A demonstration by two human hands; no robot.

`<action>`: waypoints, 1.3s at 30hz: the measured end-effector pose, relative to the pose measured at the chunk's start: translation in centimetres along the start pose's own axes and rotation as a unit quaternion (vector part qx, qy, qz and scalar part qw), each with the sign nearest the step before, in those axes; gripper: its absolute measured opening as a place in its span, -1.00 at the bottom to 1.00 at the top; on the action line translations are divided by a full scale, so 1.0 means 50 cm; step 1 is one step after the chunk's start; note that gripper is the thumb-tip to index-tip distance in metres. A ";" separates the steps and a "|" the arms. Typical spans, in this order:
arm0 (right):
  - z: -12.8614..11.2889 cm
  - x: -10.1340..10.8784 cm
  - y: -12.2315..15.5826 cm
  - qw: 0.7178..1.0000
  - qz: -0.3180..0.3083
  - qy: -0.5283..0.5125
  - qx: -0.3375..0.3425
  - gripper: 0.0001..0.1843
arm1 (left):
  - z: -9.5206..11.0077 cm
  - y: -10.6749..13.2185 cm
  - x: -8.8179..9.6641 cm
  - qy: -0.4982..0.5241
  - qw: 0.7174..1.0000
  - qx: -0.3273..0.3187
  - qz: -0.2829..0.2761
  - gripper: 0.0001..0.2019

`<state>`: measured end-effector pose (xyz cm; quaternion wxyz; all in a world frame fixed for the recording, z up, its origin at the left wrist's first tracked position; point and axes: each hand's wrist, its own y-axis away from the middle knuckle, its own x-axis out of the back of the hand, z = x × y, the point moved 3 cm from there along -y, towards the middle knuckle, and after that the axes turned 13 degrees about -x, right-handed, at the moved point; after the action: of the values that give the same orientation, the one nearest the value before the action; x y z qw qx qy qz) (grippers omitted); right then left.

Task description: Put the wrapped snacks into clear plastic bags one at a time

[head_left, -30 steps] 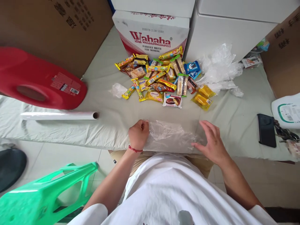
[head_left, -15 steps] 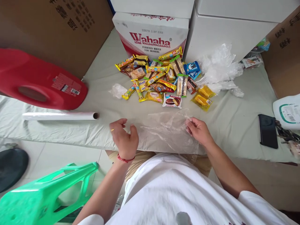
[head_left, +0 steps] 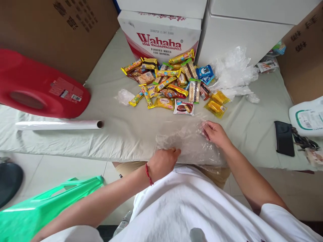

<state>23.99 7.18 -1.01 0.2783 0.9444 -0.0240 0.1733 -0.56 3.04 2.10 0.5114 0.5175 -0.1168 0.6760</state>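
Observation:
A thin, clear plastic sheet (head_left: pixel 191 144) lies loosely crumpled at the table's front edge, part of it hanging over my lap. My right hand (head_left: pixel 215 133) pinches its far right part between thumb and fingers. My left hand (head_left: pixel 164 163), with a red cord bracelet on the wrist, lies over the sheet's near left part. Its fingers are curled in and the tips are mostly hidden, so what they grip cannot be made out. Beyond the sheet is a heap of wrapped snacks (head_left: pixel 165 82), with a round chocolate cake packet (head_left: pixel 183 107) nearest to it.
On the left stand a red jug (head_left: pixel 45 87) and a white roll (head_left: pixel 59 125). Crumpled clear plastic (head_left: pixel 233 75) lies right of the snacks, before white boxes (head_left: pixel 242 37). A phone (head_left: pixel 284 138), keys and a white bottle (head_left: pixel 308 116) sit far right. A green stool (head_left: pixel 50 205) is below.
My left hand has moved right and nearer to me, from beside the plastic sheet onto it, and its fingers have curled in. My right hand keeps its pinch; the sheet has shifted and spread.

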 end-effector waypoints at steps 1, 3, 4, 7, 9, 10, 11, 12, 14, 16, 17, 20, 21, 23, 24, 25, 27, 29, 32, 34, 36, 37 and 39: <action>0.006 0.009 -0.006 1.000 0.008 -0.006 -0.013 -0.51 | 0.007 0.007 -0.012 0.019 1.000 0.020 -0.016 -0.70; 0.014 0.020 -0.013 0.999 0.007 -0.010 -0.030 -0.51 | 0.032 0.025 -0.018 0.050 0.996 0.048 -0.048 -0.72; 0.017 0.021 -0.014 0.999 -0.003 -0.011 -0.033 -0.51 | 0.048 0.032 -0.012 0.057 0.995 0.053 -0.057 -0.72; 0.016 0.009 -0.008 0.998 -0.051 -0.007 -0.020 -0.49 | 0.092 0.028 0.027 0.042 0.999 0.034 -0.008 -0.74; 0.011 -0.004 -0.004 0.997 -0.081 -0.004 -0.011 -0.46 | 0.102 0.001 0.045 0.015 0.998 0.001 0.067 -0.73; 0.009 -0.009 -0.002 0.996 -0.091 -0.002 -0.009 -0.45 | 0.099 -0.019 0.044 0.003 0.995 -0.020 0.102 -0.73; 0.008 -0.013 -0.001 0.995 -0.096 0.002 -0.008 -0.44 | 0.091 -0.040 0.038 -0.008 0.990 -0.043 0.134 -0.73; 0.008 -0.014 -0.001 0.995 -0.098 0.007 -0.007 -0.43 | 0.077 -0.061 0.027 -0.015 0.985 -0.063 0.162 -0.73; 0.011 -0.012 -0.001 0.996 -0.089 0.018 -0.007 -0.43 | 0.037 -0.096 -0.001 -0.026 0.971 -0.065 0.230 -0.71; 0.023 -0.001 -0.001 0.997 -0.071 0.025 -0.013 -0.44 | -0.008 -0.114 -0.023 -0.037 0.957 -0.013 0.289 -0.66; 0.030 0.007 0.000 0.998 -0.062 0.026 -0.020 -0.45 | -0.029 -0.117 -0.028 -0.040 0.950 0.023 0.309 -0.62; 0.051 0.048 0.000 0.998 -0.023 0.046 -0.039 -0.47 | -0.073 -0.112 -0.023 -0.039 0.938 0.120 0.324 -0.51; 0.052 0.068 -0.003 0.997 0.014 0.069 -0.033 -0.47 | -0.081 -0.108 -0.016 -0.036 0.937 0.138 0.318 -0.49; 0.039 0.119 -0.012 0.979 0.146 0.142 0.014 -0.46 | -0.090 -0.101 0.000 -0.031 0.942 0.148 0.300 -0.47; 0.026 0.143 -0.020 0.956 0.223 0.186 0.054 -0.45 | -0.091 -0.098 0.007 -0.030 0.945 0.146 0.293 -0.47; 0.010 0.162 -0.029 0.925 0.285 0.232 0.096 -0.44 | -0.093 -0.094 0.013 -0.032 0.946 0.142 0.289 -0.47; -0.017 0.180 -0.058 0.874 0.334 0.316 0.159 -0.35 | -0.097 -0.085 0.023 -0.044 0.946 0.129 0.293 -0.47; -0.030 0.179 -0.094 0.858 0.302 0.380 0.168 -0.27 | -0.106 -0.078 0.026 -0.061 0.947 0.108 0.298 -0.48; -0.026 0.178 -0.121 0.857 0.284 0.406 0.140 -0.36 | -0.129 -0.070 0.017 -0.073 0.952 0.087 0.285 -0.49; -0.022 0.187 -0.109 0.853 0.312 0.393 0.144 -0.43 | -0.143 -0.067 0.009 -0.075 0.953 0.090 0.278 -0.48; -0.026 0.195 -0.074 0.848 0.345 0.369 0.162 -0.42 | -0.151 -0.066 0.001 -0.078 0.953 0.097 0.278 -0.47; -0.033 0.194 -0.049 0.848 0.356 0.352 0.173 -0.41 | -0.153 -0.066 -0.001 -0.078 0.952 0.100 0.279 -0.46; -0.052 0.170 0.007 0.863 0.351 0.305 0.197 -0.42 | -0.154 -0.067 -0.004 -0.076 0.952 0.104 0.278 -0.46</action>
<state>31.10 8.71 4.13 0.0001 0.8086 -0.2335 0.5401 -2.31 9.75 -2.66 0.2360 0.5645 -0.2242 0.7586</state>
